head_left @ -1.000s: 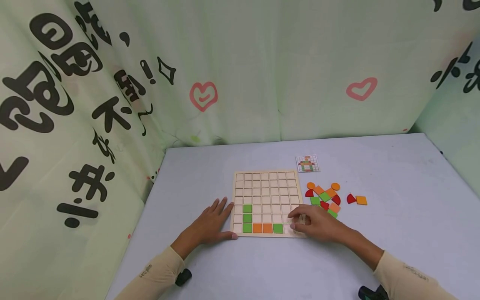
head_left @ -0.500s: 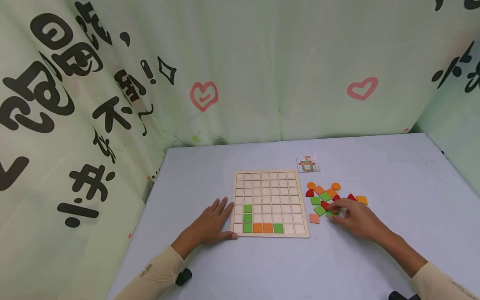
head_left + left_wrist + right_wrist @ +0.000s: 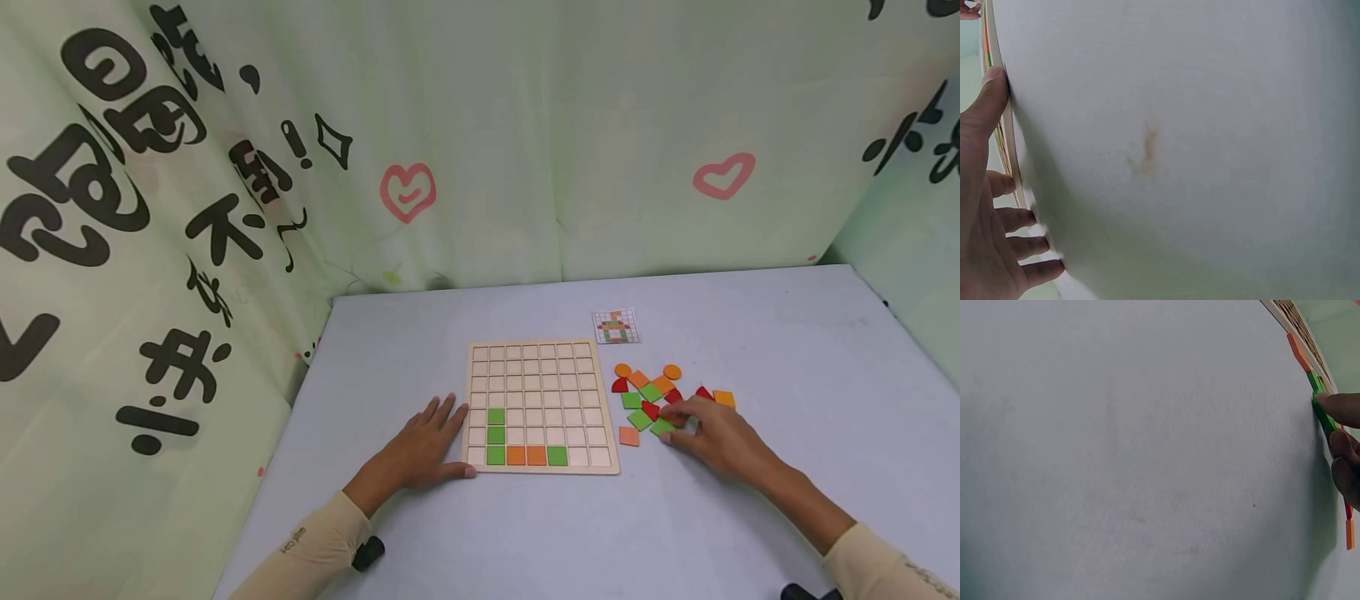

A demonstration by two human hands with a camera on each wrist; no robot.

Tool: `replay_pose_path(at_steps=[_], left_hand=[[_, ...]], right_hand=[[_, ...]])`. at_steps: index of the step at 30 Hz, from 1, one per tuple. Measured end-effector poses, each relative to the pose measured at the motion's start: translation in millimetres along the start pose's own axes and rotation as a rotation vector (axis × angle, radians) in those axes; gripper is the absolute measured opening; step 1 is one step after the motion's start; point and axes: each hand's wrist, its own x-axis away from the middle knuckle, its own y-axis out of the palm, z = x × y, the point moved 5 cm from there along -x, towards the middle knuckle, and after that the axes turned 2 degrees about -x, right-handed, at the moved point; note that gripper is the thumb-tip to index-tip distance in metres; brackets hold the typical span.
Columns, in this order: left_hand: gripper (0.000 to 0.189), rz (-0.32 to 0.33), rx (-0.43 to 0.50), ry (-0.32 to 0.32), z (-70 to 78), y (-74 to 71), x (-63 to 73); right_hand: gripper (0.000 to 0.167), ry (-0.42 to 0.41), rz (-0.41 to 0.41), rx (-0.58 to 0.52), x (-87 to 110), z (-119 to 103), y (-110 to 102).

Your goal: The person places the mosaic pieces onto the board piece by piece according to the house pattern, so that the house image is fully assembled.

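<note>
A wooden grid board (image 3: 543, 387) lies flat on the table. Three green squares stand in a column on its left side, and its bottom row shows green, two orange, then green. My left hand (image 3: 426, 446) rests at the board's left edge with fingers spread; in the left wrist view the thumb (image 3: 994, 94) touches the rim. Right of the board, my right hand (image 3: 716, 433) has its thumb and fingers on a green square tile (image 3: 663, 427) at the loose pile's near edge. In the right wrist view this green tile (image 3: 1322, 412) sits between thumb and fingers.
Loose orange circles (image 3: 622, 371), red wedge pieces (image 3: 619, 386) and orange and green squares lie right of the board. One orange square (image 3: 628, 437) is beside its rim. A small pattern card (image 3: 617, 327) lies behind. Curtains (image 3: 555, 167) surround the table (image 3: 525, 533).
My right hand has moved right, from over the board's lower right corner to the loose tiles, uncovering that corner. Over the last half second it has barely shifted. My left hand stays put.
</note>
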Motion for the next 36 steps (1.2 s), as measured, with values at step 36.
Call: replay_pose_path(at_steps=[36], left_hand=[[0.1, 0.004, 0.006, -0.004, 2.2, -3.3, 1.0]], right_hand=[[0.043, -0.008, -0.161, -0.317, -11.5, -22, 3]])
